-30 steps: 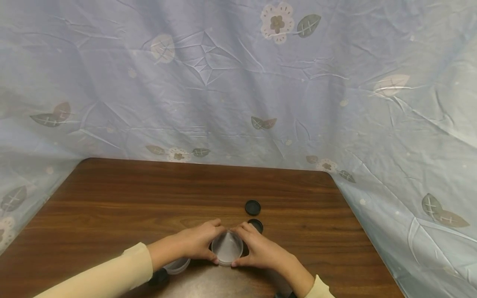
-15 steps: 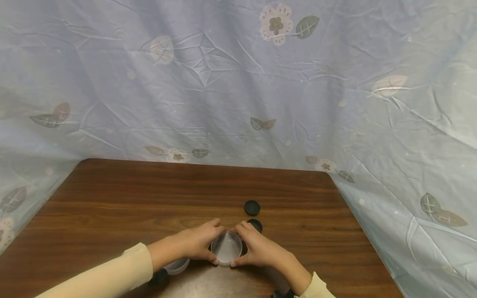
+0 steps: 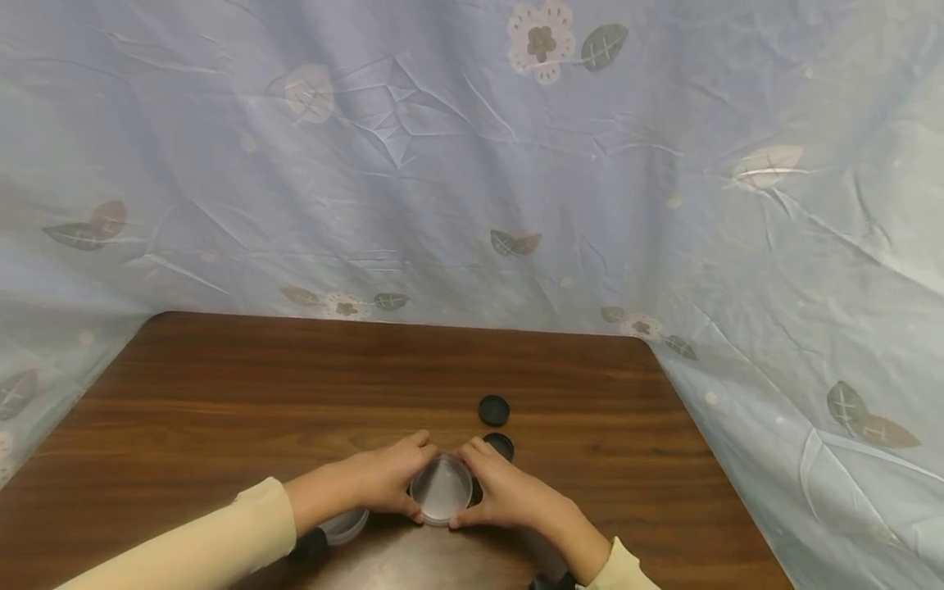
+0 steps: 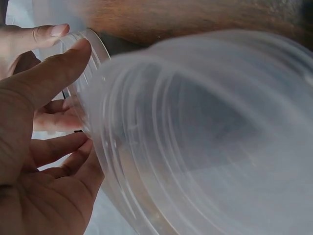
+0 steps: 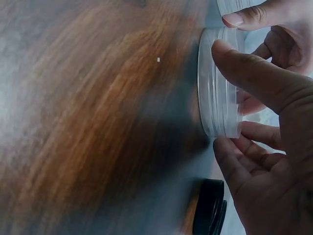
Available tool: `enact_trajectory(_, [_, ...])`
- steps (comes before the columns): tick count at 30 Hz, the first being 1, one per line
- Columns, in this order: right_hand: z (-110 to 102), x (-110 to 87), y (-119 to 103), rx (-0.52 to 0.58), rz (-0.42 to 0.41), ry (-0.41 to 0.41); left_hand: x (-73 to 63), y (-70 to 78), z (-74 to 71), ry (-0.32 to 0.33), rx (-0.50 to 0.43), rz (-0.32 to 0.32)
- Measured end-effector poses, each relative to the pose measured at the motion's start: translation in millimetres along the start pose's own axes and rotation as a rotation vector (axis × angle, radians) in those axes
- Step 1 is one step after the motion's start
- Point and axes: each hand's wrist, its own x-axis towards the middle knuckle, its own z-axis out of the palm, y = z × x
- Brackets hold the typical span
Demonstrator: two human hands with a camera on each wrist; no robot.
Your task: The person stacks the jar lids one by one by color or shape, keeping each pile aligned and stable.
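Note:
A shallow clear plastic jar (image 3: 442,492) with threaded ridges sits at the near middle of the table between both hands. My left hand (image 3: 389,477) grips its left side, thumb at the near edge and fingertips at the far edge. On the opposite side my right hand (image 3: 505,490) grips it the same way, with the thumb (image 5: 254,73) along the ridged wall in the right wrist view. A second clear jar (image 3: 345,526) stands partly hidden behind my left forearm; it looms large in the left wrist view, where its ridged wall (image 4: 146,122) covers much of the held jar.
Two round black lids lie beyond my right hand: a farther lid (image 3: 493,410) and a nearer lid (image 3: 501,445), partly covered by the fingers. The brown wooden table (image 3: 258,385) ends at a pale flowered cloth (image 3: 442,164) hanging behind and along the sides.
Both hands keep their hold on the jar. The whole head view has shifted slightly, so everything appears a little farther left.

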Motion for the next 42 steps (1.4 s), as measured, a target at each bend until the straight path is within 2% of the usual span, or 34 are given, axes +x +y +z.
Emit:
enact_trajectory(1, [-0.3,0.1,-0.2,-0.003,-0.003,0.001,-3.4,7.2,-6.4,-0.005,-0.015,-0.02])
enact_trajectory(4, [-0.3,-1.0,0.1,-0.015,-0.008,0.007,-7.7,15.5,-13.5,-0.013,-0.017,-0.039])
enact_trajectory(8, [0.7,-2.9,1.7,-0.01,-0.01,0.016,-8.8,19.3,-16.5,-0.007,-0.007,-0.04])
enact_trajectory(19, [7.4,-6.4,9.6,0.023,-0.024,0.037,-6.8,11.4,-10.2,0.011,-0.007,0.013])
enact_trajectory(25, [11.1,-7.0,13.1,0.048,-0.027,0.035,-11.0,17.1,-13.2,0.0,-0.018,-0.008])
enact_trajectory(37, [14.3,-8.3,12.8,0.056,-0.003,0.037,-10.7,15.2,-8.0,0.004,-0.004,-0.007])
enact_trajectory(42, [16.2,-9.7,12.8,0.06,-0.006,0.043,-12.0,15.9,-8.9,-0.014,-0.022,-0.019])
